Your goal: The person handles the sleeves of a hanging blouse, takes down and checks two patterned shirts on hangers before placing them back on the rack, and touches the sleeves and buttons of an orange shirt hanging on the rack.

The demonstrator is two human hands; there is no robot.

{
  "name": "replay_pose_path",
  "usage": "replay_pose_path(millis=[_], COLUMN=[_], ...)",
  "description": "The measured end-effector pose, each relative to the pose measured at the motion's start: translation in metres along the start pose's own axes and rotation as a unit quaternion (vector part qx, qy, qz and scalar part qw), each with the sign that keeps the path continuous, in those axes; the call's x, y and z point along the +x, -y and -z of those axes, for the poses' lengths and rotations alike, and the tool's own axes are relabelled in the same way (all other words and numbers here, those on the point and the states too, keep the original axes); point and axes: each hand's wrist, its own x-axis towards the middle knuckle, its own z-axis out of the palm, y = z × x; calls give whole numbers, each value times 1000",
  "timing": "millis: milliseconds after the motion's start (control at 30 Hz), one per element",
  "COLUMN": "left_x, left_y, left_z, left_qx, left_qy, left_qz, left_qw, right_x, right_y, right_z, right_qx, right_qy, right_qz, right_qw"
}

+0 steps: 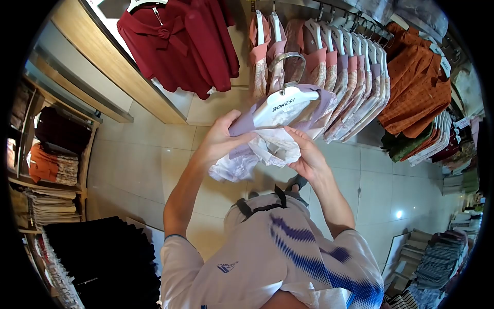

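Observation:
A white hanger [286, 106] with a metal hook and black lettering carries a lavender garment [246, 121] with a pale, patterned lower part [231, 166]. On its left side my left hand [224, 138] is closed round the lavender fabric, thumb laid over the pale cloth. My right hand [309, 154] pinches the edge of a white bunched piece [278, 146] of the garment on the right, just below the hanger. Both hands are close together in front of my body.
Pink and lavender garments [355, 87] hang on a rail just beyond the hands. Dark red blouses [177, 46] hang at upper left, rust-orange clothes [414, 82] at right. Black garments [103, 262] fill the lower left; folded clothes [440, 257] lie at lower right. Tiled floor [139, 165] lies below.

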Motion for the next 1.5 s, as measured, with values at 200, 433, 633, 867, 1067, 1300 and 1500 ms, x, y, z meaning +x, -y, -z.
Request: replay_pose_path(millis=[200,433,633,867,1067,1300,1500], left_x=[-2,1,1,1,2,-3,-6], left_y=[-4,-1,-3,-5,3,7,9], left_z=[0,-2,-4,-2,4,17,36], left_qx=[2,4,-21,-47,88,-20,72], left_qy=[13,33,31,17,14,-6,-17], left_qz=[-13,9,-1,-6,-23,-62,-70], left_qw=[1000,999,999,999,996,998,995], right_x=[0,-1,-5,-6,-16,-44,-43], right_y=[0,1,2,-7,-14,-15,-10], right_z=[20,16,9,31,24,44,87], right_qx=[-148,-89,-55,-114,-218,-446,-722], right_qy=[78,60,29,51,27,21,-3], right_qz=[20,-10,-21,57,137,195,176], right_qw=[986,994,998,991,966,873,669])
